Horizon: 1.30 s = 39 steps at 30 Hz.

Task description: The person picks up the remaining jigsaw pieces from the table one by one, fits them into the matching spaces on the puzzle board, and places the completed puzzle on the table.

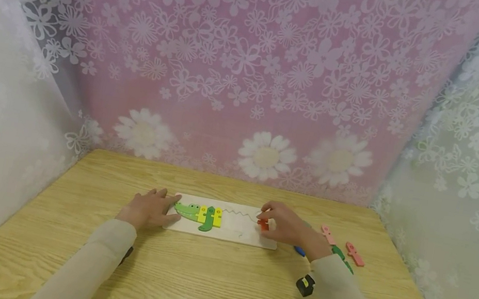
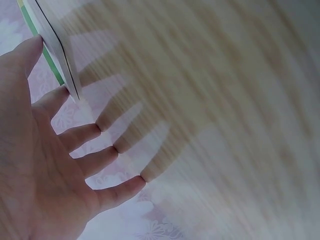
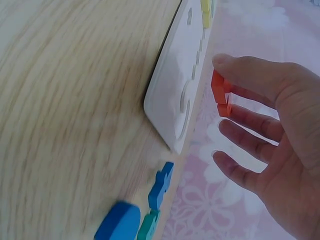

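Note:
A pale wooden puzzle board (image 1: 235,233) lies on the table, with a green crocodile head (image 1: 187,211), yellow pieces (image 1: 217,217) and a green leg piece (image 1: 206,227) set in its left part. My left hand (image 1: 148,210) rests at the board's left end, thumb and index finger touching its edge, the other fingers spread on the table. Over the board's right end, my right hand (image 1: 284,223) pinches a red-orange puzzle piece (image 3: 218,88) between thumb and fingers. In the right wrist view that piece is held above the board's curved recess.
Right of the board lie pink pieces (image 1: 355,254), a dark green piece (image 1: 342,258) and a blue piece (image 3: 119,222), partly hidden by the right arm in the head view. Flowered curtains (image 1: 252,68) stand behind the table and along both sides.

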Available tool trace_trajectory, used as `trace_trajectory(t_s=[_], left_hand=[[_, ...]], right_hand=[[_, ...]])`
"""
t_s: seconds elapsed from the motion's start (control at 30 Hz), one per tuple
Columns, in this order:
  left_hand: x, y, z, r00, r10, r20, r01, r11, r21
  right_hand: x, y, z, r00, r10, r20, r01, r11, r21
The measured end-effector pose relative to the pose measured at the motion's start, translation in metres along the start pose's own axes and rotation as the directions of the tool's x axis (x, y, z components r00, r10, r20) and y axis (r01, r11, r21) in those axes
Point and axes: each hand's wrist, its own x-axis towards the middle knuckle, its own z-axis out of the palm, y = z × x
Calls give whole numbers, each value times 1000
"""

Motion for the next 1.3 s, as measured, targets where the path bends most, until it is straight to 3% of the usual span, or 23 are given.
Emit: trace_trajectory(t_s=[0.3, 0.67, 0.87, 1.3], left_hand=[[-1, 2, 0, 1000, -15, -3, 15, 1000, 0], [-1, 2, -1, 1000, 8, -14, -7, 1000, 30], [-2, 3, -1, 1000, -2, -6, 2, 1000, 16], [-4, 6, -4, 1000, 7, 4, -7, 1000, 21]], right_hand=[[18, -12, 8, 999, 33, 5, -34, 998, 53], [38, -26, 21, 997, 59, 39, -62, 994, 88], [49, -28, 35, 991, 114, 67, -119, 990, 70], [55, -39, 43, 988, 143, 60, -144, 989, 27]])
